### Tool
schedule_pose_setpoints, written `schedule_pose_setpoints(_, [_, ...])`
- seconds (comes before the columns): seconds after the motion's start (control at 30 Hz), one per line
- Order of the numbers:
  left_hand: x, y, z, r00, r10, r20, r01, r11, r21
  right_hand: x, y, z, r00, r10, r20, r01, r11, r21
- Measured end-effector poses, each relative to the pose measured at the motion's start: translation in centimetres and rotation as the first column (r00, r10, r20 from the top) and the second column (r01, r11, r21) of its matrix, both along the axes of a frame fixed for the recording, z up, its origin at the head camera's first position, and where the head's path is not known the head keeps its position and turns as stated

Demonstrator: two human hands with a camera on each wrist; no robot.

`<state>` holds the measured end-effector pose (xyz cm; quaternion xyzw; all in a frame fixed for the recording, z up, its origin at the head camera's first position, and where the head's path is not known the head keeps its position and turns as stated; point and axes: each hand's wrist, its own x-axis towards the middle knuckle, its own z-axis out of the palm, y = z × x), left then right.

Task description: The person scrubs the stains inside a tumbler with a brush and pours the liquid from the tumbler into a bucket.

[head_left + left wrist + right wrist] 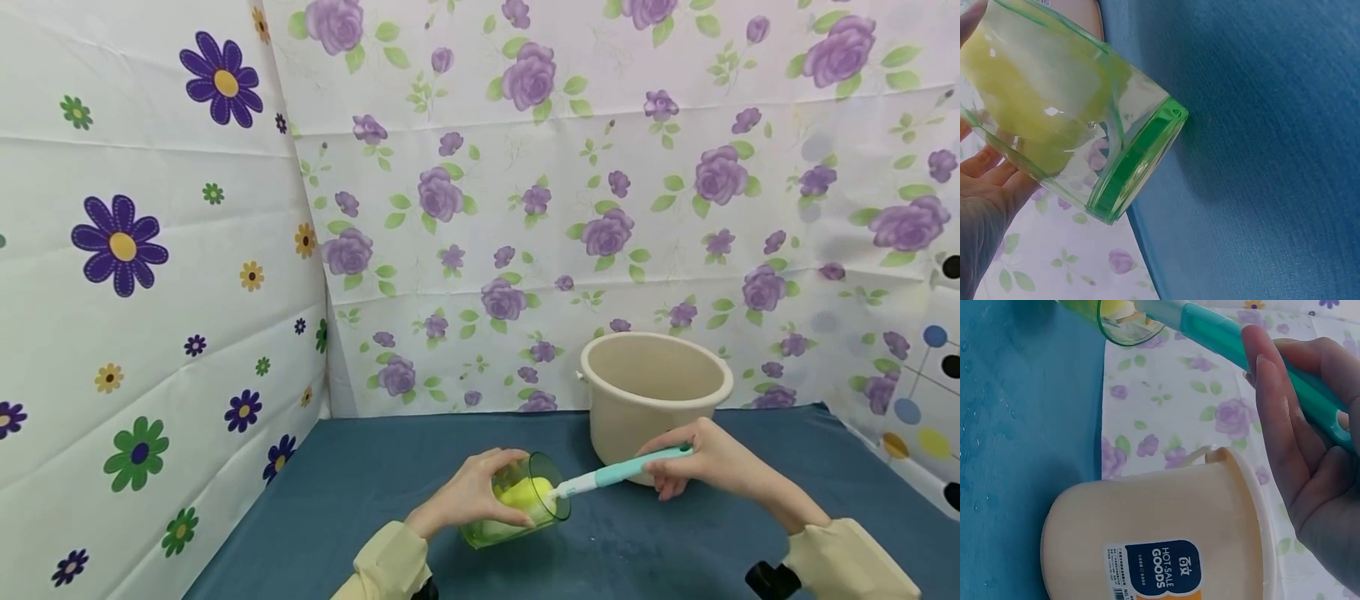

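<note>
Head view showed our left hand (pixel 471 493) gripping the tilted green cup (pixel 506 483) over blue cloth (pixel 375 467), our right hand (pixel 701 462) pinching the sponge brush (pixel 617 472); we judged the cup slippery, perhaps fragile, best cradled midway.

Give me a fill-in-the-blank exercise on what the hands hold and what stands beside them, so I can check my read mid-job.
1. The left hand holds a see-through cylindrical cup with a thick ____ base.
2. The right hand holds a slim teal-and-white handle, its yellow sponge head inside the ____.
3. The round cream plastic bucket bears a printed label reading HOT-SALE ____.
4. The bucket stands on a plain ____ cloth.

Missing words: green; cup; GOODS; blue.
</note>
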<state>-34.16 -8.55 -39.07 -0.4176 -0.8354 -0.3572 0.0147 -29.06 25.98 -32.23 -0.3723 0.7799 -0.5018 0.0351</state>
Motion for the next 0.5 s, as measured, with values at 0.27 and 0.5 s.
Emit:
schedule_pose_setpoints(0.27, [-0.05, -0.03, -0.06, 1.0, -0.015, 0.0, 0.015, 1.0, 0.007, -0.22, 0.21, 0.09, 0.999, 0.001, -0.037, -0.002, 1.0, -0.018])
schedule_pose_setpoints(0.5, [-0.04, -0.03, -0.09, 1.0, -0.005, 0.004, 0.005, 1.0, 0.003, -0.12, 0.5, 0.73, 0.998, -0.032, -0.052, 0.032, 0.999, 0.0])
